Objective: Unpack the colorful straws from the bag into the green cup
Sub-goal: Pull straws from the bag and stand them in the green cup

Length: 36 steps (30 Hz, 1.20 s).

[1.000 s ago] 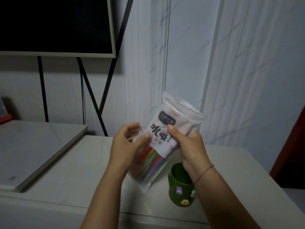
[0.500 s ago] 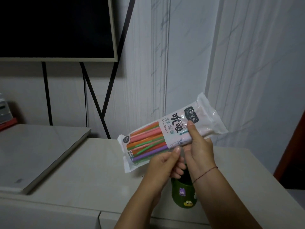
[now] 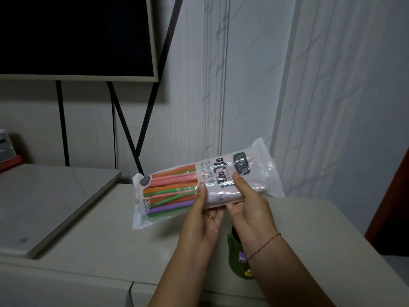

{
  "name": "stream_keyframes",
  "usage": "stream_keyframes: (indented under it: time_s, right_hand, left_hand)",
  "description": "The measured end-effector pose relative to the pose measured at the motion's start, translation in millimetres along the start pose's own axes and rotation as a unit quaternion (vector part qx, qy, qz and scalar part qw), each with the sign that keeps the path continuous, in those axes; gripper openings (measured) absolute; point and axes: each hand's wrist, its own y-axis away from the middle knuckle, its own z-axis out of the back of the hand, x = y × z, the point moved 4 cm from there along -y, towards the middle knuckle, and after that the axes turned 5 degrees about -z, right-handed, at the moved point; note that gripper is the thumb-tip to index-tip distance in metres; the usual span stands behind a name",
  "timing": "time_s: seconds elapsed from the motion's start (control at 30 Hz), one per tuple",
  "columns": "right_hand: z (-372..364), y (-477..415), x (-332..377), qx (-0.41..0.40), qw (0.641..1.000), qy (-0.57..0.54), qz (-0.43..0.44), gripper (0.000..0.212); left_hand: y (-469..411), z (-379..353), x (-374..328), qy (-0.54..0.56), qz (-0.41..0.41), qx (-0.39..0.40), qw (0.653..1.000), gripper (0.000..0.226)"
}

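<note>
Currently, the left hand [image 3: 204, 220] and right hand [image 3: 250, 202] are pinching the sealed straw bag [image 3: 205, 182], fingers closed, above the green cup [image 3: 240, 260].

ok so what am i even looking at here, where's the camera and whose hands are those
The camera sits on a person's head, looking forward and down, so the two bare hands are that person's own. The left hand and right hand hold a clear plastic bag sideways above a pale countertop. Inside are colorful straws: orange, pink, green, purple. The bag looks unopened. A green cup stands on the countertop, partly hidden behind the right wrist. A dark screen hangs on the wall.
</note>
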Motion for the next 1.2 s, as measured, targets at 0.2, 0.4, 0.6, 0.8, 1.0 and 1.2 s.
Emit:
stream_keyframes:
  time_s: [0.2,0.4,0.6,0.8,1.0,1.2]
  right_hand:
    - [2.3,10.3,-17.1,0.019,0.999,0.031,-0.004,0.033]
    - [22.2,0.8,13.6,-0.003,0.99,0.134,0.046,0.046]
    - [24.5,-0.2,16.2,0.009,0.962,0.26,0.085,0.035]
    - [21.6,3.6,0.6,0.017,0.973,0.224,0.045,0.037]
    - [18.2,5.5,-19.2,0.052,0.988,0.125,-0.079,0.031]
    - [20.1,14.7,-18.6,0.074,0.975,0.045,-0.203,0.021]
  left_hand:
    - [-4.3,6.8,-16.0,0.011,-0.027,-0.007,1.0,0.028]
    - [-14.3,21.5,-39.2,-0.014,-0.079,-0.052,0.995,0.04]
    - [-13.6,23.0,-42.4,-0.104,-0.091,-0.045,0.989,0.027]
    - [-7.8,0.8,-35.6,-0.025,-0.092,0.055,0.994,0.033]
    - [-9.1,1.0,-43.2,-0.014,-0.081,0.147,0.986,0.082]
    - [-10.7,5.1,-45.5,-0.028,-0.064,0.195,0.978,0.096]
